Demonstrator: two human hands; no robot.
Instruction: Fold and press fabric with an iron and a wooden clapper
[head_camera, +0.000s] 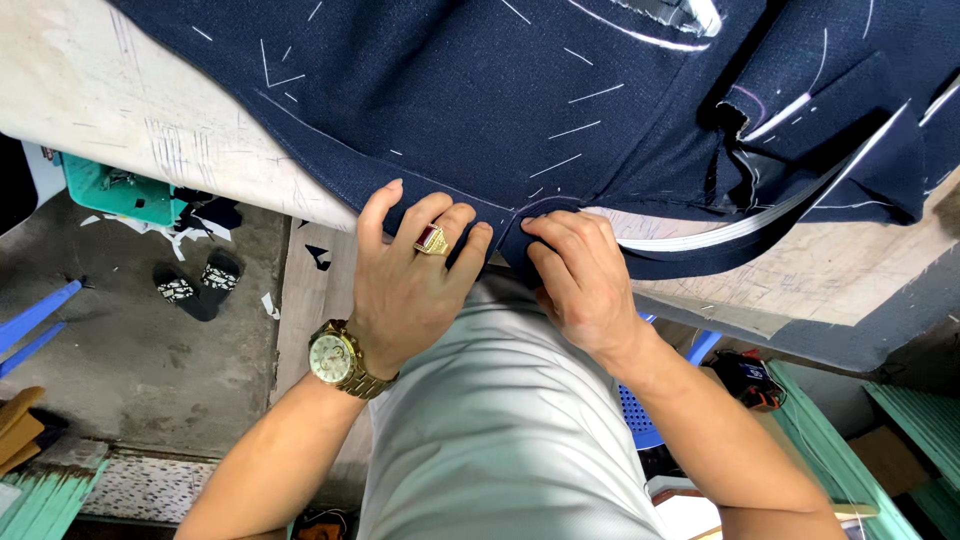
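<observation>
— What have you got at the hands?

— I'm looking straight down. My left hand (405, 270) is curled over the near hem of the navy fabric (520, 110), fingers pressed together on top of the edge and thumb up beside them, nipping the cloth against the edge of the surface (830, 275). There's a gold ring with a red stone (432, 240) on one finger and a gold wristwatch (338, 358) on the wrist.

— And the right?

— My right hand (580, 275) sits just beside the left, almost touching it. Its fingers are bent and bunched, pinching a fold of the same hem where a seam comes down to the edge.

— Where does the fabric lie?

— It spreads away from both hands across the surface, covered in white chalk marks and basting stitches (585, 95). To the right a white-edged strip (720, 232) curves out from under it.

— Any containers?

— A blue perforated basket (632, 415) shows behind my right forearm; I can't tell what's in it. A teal tray (115, 190) sits lower left, contents unclear.

— Arm pose?

— Both forearms angle up and inward, wrists bent toward the hem, over my grey-clad lap. A pair of sandals (198, 283) sits on the floor at left.
</observation>
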